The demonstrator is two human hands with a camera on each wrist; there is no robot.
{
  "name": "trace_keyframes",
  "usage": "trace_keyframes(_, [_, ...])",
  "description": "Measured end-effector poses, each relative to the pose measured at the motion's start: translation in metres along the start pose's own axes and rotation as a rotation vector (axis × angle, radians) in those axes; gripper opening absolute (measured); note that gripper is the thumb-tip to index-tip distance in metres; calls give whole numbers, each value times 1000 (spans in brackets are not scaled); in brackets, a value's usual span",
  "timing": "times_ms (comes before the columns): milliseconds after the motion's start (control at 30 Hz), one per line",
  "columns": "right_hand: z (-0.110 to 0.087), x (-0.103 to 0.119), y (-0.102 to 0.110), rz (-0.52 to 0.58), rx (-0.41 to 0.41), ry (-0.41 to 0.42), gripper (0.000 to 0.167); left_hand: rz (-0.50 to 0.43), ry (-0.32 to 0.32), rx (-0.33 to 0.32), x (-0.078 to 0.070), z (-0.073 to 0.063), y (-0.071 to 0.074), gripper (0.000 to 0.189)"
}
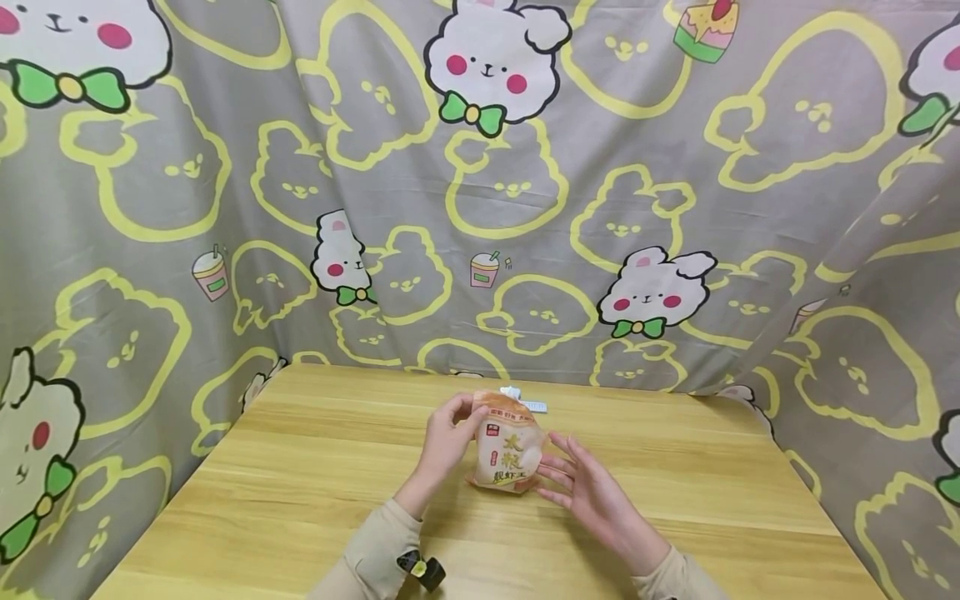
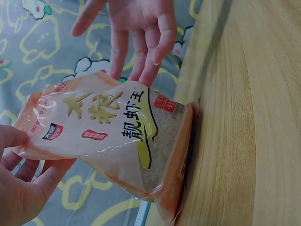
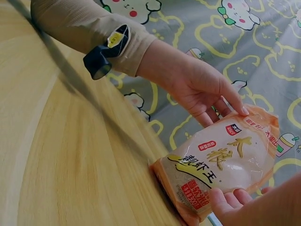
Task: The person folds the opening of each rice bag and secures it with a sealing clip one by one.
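Note:
An orange-and-white plastic bag of rice (image 1: 510,450) stands upright on the table, its printed front toward me and pale grains showing through a window low down in the left wrist view. My left hand (image 1: 450,433) pinches its upper left edge, thumb on the front and fingers behind. My right hand (image 1: 592,492) is at the bag's right side with fingers spread and fairly straight, fingertips right at the edge. From the left wrist, the right hand (image 2: 141,33) shows palm and extended fingers beside the bag (image 2: 108,127).
Just behind the bag lies a small light-blue and white object (image 1: 534,407), partly hidden by it. The wooden table (image 1: 300,467) ends at a grey curtain (image 1: 420,200) with cartoon prints at the back and sides. A black strapped device (image 1: 422,570) sits on the left wrist.

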State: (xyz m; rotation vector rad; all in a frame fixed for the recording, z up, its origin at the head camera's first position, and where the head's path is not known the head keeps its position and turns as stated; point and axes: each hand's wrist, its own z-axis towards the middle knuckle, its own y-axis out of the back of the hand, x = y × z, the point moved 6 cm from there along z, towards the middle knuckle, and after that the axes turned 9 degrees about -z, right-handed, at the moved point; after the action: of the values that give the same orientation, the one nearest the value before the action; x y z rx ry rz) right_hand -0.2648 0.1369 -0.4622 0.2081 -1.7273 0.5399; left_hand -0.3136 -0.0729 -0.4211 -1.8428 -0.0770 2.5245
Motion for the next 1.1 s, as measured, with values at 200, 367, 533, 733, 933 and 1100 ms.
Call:
trace_keyframes(200, [1,-4,3,-25,-24,-14,69,32,18,13,1,0,-2,18])
trace_keyframes(367, [0,-5,4,-51,-38,-24,70,61,22,24,2,1,-3,14])
trace_keyframes(533, [0,-5,5,-60,-47,-22,70,54,19,24,1,2,-2,15])
trace_keyframes(733, [2,-5,6,-57,-55,-25,70,37,-3,44,0,2,-1,21])
trace_keyframes(933, [1,-5,7,-57,-54,-26,71,49,-8,51,-3,0,0,22])
trace_keyframes(1100, [2,-5,7,-50,-48,-33,70,51,-4,36,-9,-1,0,18])
